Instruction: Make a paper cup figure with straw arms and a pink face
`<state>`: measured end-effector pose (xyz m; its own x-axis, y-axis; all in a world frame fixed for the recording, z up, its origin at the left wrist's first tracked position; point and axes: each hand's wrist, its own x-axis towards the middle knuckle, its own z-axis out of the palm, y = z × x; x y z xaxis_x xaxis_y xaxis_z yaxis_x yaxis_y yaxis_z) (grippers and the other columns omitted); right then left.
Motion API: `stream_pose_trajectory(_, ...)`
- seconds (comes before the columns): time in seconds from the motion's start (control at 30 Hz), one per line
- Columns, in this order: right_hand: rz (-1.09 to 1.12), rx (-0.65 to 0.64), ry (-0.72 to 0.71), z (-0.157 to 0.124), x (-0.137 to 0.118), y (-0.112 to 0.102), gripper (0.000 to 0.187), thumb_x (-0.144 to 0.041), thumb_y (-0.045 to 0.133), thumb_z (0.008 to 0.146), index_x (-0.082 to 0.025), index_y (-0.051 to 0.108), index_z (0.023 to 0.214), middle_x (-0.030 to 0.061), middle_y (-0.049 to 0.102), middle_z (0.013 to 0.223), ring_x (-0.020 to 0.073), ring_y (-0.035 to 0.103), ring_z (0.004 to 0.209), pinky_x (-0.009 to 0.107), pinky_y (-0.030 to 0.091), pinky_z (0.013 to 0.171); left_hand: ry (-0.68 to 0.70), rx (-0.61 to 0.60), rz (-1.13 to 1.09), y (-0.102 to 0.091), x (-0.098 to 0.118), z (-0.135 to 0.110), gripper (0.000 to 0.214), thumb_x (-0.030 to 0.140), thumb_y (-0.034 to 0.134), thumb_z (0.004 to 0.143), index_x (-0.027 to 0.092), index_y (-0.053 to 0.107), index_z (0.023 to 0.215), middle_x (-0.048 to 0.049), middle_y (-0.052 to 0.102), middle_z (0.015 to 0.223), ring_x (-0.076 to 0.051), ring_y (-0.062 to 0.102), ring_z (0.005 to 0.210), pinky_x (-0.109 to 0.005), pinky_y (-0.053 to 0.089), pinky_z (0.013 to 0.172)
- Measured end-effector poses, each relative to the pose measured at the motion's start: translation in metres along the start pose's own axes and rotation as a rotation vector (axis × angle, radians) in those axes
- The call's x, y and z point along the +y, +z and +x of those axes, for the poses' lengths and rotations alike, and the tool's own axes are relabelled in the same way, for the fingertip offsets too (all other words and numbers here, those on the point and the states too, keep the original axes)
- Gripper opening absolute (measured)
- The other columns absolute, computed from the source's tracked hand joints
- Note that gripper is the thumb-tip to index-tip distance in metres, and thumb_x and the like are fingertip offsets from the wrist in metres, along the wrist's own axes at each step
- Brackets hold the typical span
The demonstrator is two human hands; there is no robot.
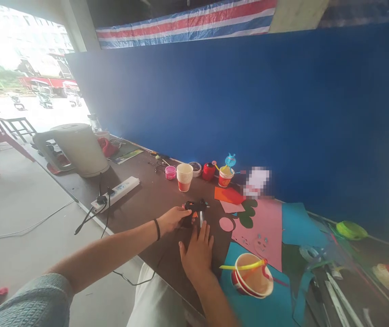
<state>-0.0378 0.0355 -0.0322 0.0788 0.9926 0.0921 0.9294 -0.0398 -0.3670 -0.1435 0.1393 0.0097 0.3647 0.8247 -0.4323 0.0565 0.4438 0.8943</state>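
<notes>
My left hand (172, 219), with a black band at the wrist, is closed around a black hot glue gun (191, 206) low over the brown table. Its nozzle points right. Below the gun's front is a shiny silver piece (201, 218), close to the fingertips of my right hand (197, 256). That hand is open, palm down, fingers spread; whether it touches the silver piece I cannot tell. A bit of orange paper shows beside the gun. To the right lie a pink paper circle (227, 224) and green paper ovals (247, 219).
Paper cups (184, 177) stand stacked behind the gun, beside a decorated cup (226, 176). Another cup (253, 277) with a yellow straw is at front right on blue paper. A power strip (121, 190) and white kettle (78, 150) are left. A blue panel (231, 104) backs the table.
</notes>
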Motion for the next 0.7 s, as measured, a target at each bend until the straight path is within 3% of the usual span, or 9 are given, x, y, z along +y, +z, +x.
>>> stream_pose_trajectory(0.13,0.007,0.010,-0.013,-0.005,0.000,0.002,0.072,-0.046,0.047,0.083,-0.006,0.034,0.140,0.0235,0.013,0.151,0.0376,0.011,0.138,0.054,0.014,0.107,-0.034,0.036,0.120,0.004,-0.002,0.002,0.048,0.055,0.065,0.069,0.011,0.062,0.089,-0.0100,0.067,0.082,-0.019,0.063,0.073,-0.030,0.048,0.062)
stream_pose_trajectory(0.33,0.021,-0.042,-0.013,-0.009,-0.003,-0.004,0.069,-0.045,0.050,0.081,-0.003,0.040,0.136,0.0244,0.011,0.151,0.0386,0.010,0.138,0.054,0.015,0.107,-0.007,0.140,0.468,0.002,0.007,0.008,0.036,0.050,0.063,0.071,0.015,0.056,0.071,0.0008,0.054,0.052,-0.014,0.052,0.049,-0.025,0.040,0.051)
stream_pose_trajectory(0.5,0.115,-0.076,-0.101,-0.039,0.002,-0.020,0.066,-0.045,0.052,0.082,-0.009,0.041,0.137,0.0188,0.011,0.152,0.0339,0.007,0.139,0.052,0.019,0.108,0.068,0.204,0.728,0.000,0.013,0.009,0.027,0.042,0.065,0.069,0.018,0.054,0.061,0.0009,0.050,0.048,-0.018,0.056,0.056,-0.024,0.037,0.057)
stream_pose_trajectory(0.6,0.264,-0.075,-0.254,-0.070,0.023,-0.040,0.048,-0.038,0.050,0.084,-0.017,0.053,0.127,0.0133,0.031,0.148,0.0294,0.024,0.137,0.048,0.026,0.108,0.144,0.235,0.808,0.005,0.016,0.003,0.028,0.042,0.062,0.072,0.019,0.054,0.060,-0.0003,0.049,0.052,-0.019,0.056,0.064,-0.024,0.035,0.060)
stream_pose_trajectory(0.7,0.469,0.032,-0.341,-0.106,0.052,-0.062,0.026,-0.027,0.048,0.084,-0.021,0.066,0.102,0.0085,0.064,0.115,0.0224,0.055,0.113,0.037,0.041,0.098,0.236,0.221,0.810,0.022,0.021,-0.023,0.034,0.047,0.057,0.076,0.019,0.051,0.059,0.0010,0.047,0.054,-0.015,0.051,0.060,-0.023,0.032,0.057)
